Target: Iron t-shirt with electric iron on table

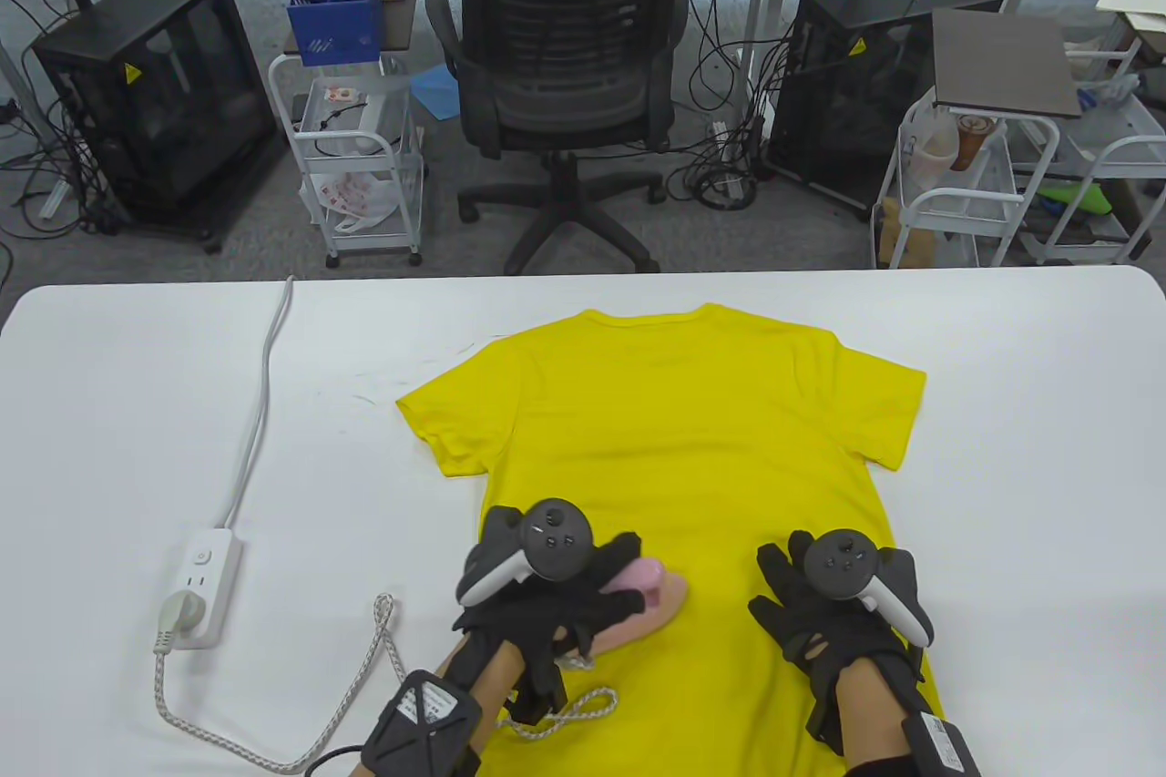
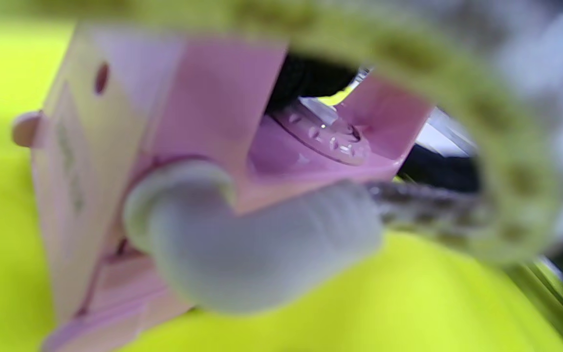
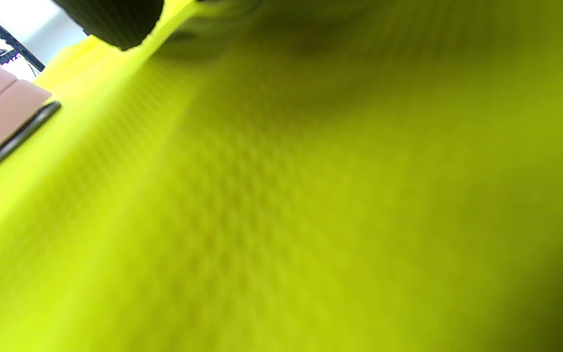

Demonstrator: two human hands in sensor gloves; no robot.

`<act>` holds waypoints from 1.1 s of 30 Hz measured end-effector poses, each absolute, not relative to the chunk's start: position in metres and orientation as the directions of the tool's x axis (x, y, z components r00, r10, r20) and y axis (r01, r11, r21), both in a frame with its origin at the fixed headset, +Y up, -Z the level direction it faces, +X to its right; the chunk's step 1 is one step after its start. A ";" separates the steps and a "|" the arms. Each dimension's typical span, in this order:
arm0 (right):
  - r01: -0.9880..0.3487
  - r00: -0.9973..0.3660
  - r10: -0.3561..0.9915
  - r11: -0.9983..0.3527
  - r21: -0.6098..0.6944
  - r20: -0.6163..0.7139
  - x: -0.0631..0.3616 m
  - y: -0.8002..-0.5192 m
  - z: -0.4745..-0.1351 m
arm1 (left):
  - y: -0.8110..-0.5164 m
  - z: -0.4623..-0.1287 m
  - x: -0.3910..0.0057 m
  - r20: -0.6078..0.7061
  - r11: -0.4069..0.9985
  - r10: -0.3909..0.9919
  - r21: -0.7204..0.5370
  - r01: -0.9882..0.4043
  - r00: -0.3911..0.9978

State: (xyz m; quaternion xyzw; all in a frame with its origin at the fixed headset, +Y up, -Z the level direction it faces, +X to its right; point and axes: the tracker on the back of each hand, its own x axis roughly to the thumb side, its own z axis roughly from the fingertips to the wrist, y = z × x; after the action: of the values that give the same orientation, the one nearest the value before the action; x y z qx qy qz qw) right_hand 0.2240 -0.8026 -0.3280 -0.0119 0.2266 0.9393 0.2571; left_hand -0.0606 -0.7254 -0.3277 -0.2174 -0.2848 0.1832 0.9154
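Note:
A yellow t-shirt (image 1: pixel 683 440) lies flat on the white table (image 1: pixel 127 413), collar at the far side. My left hand (image 1: pixel 556 595) grips the handle of a pink electric iron (image 1: pixel 651 599) that rests sole down on the shirt's lower left part. The left wrist view shows the iron's rear (image 2: pixel 188 161) and its grey cord sleeve (image 2: pixel 262 249) close up. My right hand (image 1: pixel 820 613) rests flat on the shirt's lower right part, fingers spread. The right wrist view shows the yellow cloth (image 3: pixel 311 205) and the iron's edge (image 3: pixel 3 132) at the left.
The iron's braided cord (image 1: pixel 364 677) runs left to a white power strip (image 1: pixel 200 590) on the table's left side, whose cable (image 1: pixel 260 394) goes to the far edge. An office chair (image 1: pixel 565 85) and carts stand beyond the table.

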 end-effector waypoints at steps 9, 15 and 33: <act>-0.488 -0.867 0.481 -0.763 0.424 -0.133 0.224 -0.803 -0.327 | -0.721 -0.335 -0.071 0.316 0.937 0.300 -0.273 -0.216 0.900; -0.498 -0.861 0.491 -0.757 0.422 -0.135 0.226 -0.803 -0.326 | -0.726 -0.359 -0.135 -0.012 0.874 0.438 -0.229 -0.429 0.899; -0.497 -0.863 0.483 -0.760 0.418 -0.148 0.224 -0.804 -0.327 | -0.722 -0.330 -0.065 0.380 0.925 0.319 -0.323 -0.199 0.868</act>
State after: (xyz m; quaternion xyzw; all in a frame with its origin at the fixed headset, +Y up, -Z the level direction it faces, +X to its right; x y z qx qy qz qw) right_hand 0.2243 -0.8036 -0.3266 -0.0154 0.2272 0.9380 0.2614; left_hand -0.0650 -0.7216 -0.3304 -0.1379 -0.2180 0.1354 0.9566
